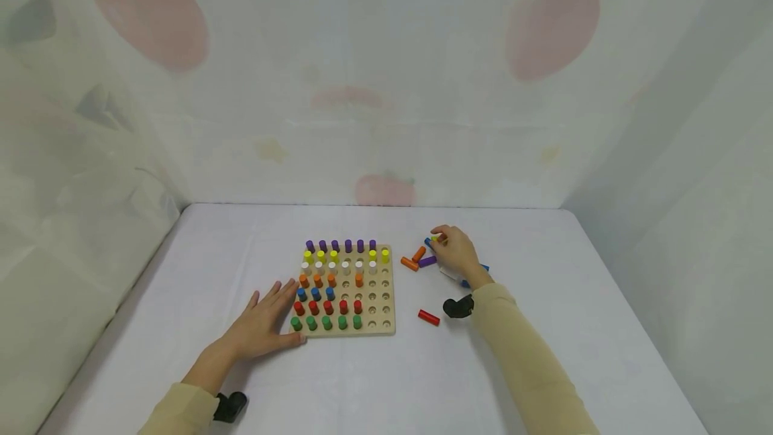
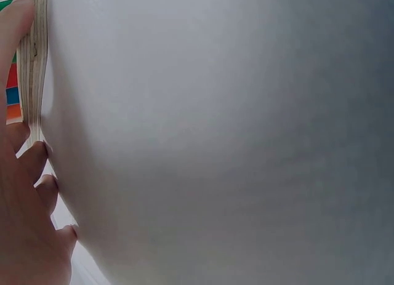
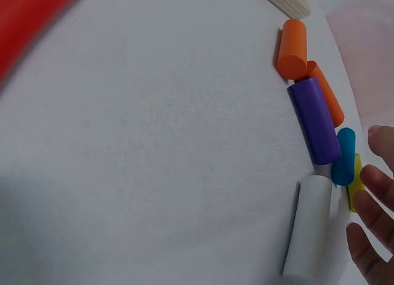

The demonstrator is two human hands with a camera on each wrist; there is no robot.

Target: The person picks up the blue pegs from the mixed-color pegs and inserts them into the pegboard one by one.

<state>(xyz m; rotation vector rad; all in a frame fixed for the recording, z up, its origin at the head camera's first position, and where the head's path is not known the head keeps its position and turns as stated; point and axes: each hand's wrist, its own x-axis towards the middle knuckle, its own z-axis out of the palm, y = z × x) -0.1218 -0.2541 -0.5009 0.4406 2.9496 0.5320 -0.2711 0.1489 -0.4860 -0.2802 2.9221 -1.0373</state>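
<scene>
A wooden pegboard [image 1: 378,331] stands on the table with rows of purple, yellow, white, orange, blue, red and green pegs. My left hand [image 1: 264,322] rests at its left side, fingers spread, thumb touching the near left corner. At the right, my right hand [image 1: 457,251] hovers over loose pegs, its fingers slightly bent. In the right wrist view, a gap shows between thumb and fingers, with a yellow peg [image 3: 355,183] and a blue peg [image 3: 345,156] lying by the fingertips. A purple peg [image 3: 315,120] and a white peg [image 3: 309,226] lie close by.
Two orange pegs [image 1: 409,264] lie between board and right hand. A red peg [image 1: 429,317] lies nearer the front, right of the board. More blue pegs [image 1: 485,267] lie partly behind the right wrist. White patterned cloth [image 1: 386,153] hangs behind the table.
</scene>
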